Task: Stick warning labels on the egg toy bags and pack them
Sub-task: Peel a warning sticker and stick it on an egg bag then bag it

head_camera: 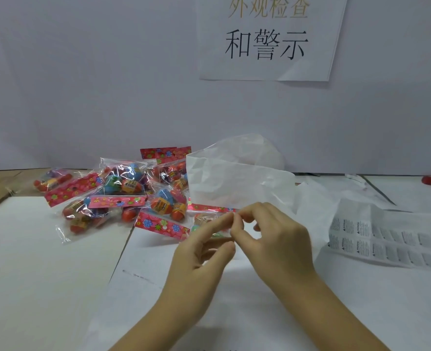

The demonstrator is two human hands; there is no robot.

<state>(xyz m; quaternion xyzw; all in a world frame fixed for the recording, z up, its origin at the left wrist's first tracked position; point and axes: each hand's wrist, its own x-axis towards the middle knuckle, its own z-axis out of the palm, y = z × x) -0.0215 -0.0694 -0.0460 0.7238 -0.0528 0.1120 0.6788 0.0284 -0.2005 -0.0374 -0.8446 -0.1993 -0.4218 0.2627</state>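
Left hand point(204, 249) and right hand point(280, 239) fingertips meeting in pinch; held item too small to tell. Egg toy bags point(123, 193) piled left on white bench point(32, 274); label sheet point(356, 236) right; sign point(267, 39) on wall.

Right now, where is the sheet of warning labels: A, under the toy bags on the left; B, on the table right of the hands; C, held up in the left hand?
B: the label sheet lies on the table, right of the right hand.
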